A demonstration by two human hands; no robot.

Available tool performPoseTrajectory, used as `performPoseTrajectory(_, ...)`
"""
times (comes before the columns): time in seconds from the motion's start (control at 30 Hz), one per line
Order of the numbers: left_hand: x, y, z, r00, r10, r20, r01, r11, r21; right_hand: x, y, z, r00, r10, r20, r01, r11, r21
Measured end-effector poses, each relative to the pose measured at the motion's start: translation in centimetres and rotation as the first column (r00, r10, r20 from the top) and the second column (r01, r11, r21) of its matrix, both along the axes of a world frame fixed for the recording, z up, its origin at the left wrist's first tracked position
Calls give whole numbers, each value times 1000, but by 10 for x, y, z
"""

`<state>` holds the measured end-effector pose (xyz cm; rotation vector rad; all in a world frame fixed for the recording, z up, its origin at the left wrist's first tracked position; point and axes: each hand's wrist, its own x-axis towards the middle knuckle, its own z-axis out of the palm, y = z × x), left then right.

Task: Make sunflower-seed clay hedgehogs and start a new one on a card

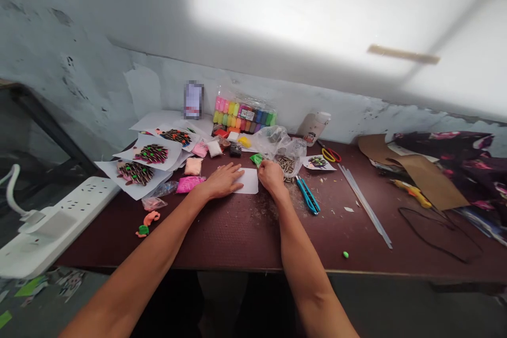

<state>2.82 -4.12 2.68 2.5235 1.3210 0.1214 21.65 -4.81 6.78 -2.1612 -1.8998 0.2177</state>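
A small white card (249, 181) lies on the dark red table in front of me. My left hand (225, 179) rests flat over its left side with the fingers stretched out. At the card's right edge my right hand (271, 175) is closed, its fingers curled under. What it grips, if anything, is hidden. A green packet (256, 159) sits right at those fingertips. Just beyond the hand, a clear plastic bag (293, 151) holds striped sunflower seeds (285, 163). A blue utility knife (308, 195) lies to the right of my right hand.
Colored clay packs (245, 116) stand against the wall; a pink packet (189, 185) is left. Papers with seed-covered hedgehog shapes (152, 153) pile up beyond. Scissors (331, 154), glue sticks (366, 206), a yellow glue gun (412, 193) and its cord lie right. A power strip (59, 222) edges the left.
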Motion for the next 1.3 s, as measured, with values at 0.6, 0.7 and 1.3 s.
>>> performPoseTrajectory(0.6,-3,-5,-14,994,53,97,-62,994,93,-13,-5,2,967,167,-192,-199,966,-163)
performPoseTrajectory(0.7,-13,4,-13,968,78,237,-122,976,178,-6,-5,7,984,131,-121,-145,983,-112)
performPoseTrajectory(1.3,-17,-1,28,-152,555,818,201,827,-525,-13,-9,14,742,290,-605,-360,933,5)
